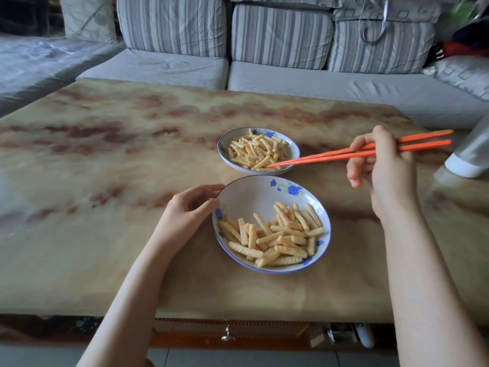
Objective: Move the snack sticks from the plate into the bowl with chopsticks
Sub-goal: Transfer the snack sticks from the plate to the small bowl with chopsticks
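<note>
Both dishes hold snack sticks — halfway, I'd guess. Right hand pinches chopsticks, tips together in far dish — left hand curls round near dish rim.

Two hands are in view, a left hand and a right hand. There are two orange chopsticks. One table bears two flowered dishes, a far dish and a near dish. Each holds a heap of snack sticks, too many to count. One bottle stands at the right. Three striped cushions lie far back, and one drawer knob is near.
</note>
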